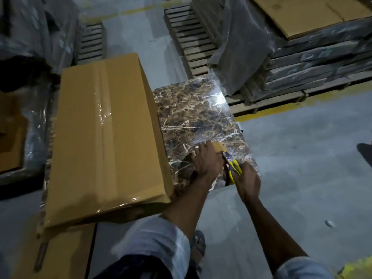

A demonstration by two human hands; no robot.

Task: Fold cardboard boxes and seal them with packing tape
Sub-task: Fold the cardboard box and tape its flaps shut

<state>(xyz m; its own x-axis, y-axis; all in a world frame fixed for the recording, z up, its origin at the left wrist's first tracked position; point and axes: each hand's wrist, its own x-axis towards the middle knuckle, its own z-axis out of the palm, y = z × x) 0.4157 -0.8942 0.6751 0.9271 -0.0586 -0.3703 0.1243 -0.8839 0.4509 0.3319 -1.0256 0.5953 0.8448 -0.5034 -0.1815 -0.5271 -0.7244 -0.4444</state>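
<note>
Right hand (pixel 246 178) clamped on yellow scissors (pixel 234 168), left hand (pixel 207 161) gripped tape roll (pixel 219 147), taped box (pixel 104 133) stood beside, marble bench (pixel 193 109) beneath.

I am in a warehouse, out on its storage floor. Underfoot is a bare grey concrete floor (pixel 302 168) marked with a yellow painted line (pixel 291 106) that runs along the foot of the stacks. Slatted wooden pallets (pixel 191 41) lie in rows ahead of me. To my right a load of flat packs wrapped in clear plastic film (pixel 312 63) rises in layers, with flattened brown cardboard sheets (pixel 302 15) lying on top. Another film-wrapped heap (pixel 30 27) stands at my left. My worktop is only a dark brown marble-patterned slab (pixel 191 113), and on it lies a long brown cardboard box (pixel 104 137) sealed with clear tape. The light is dim.
</note>
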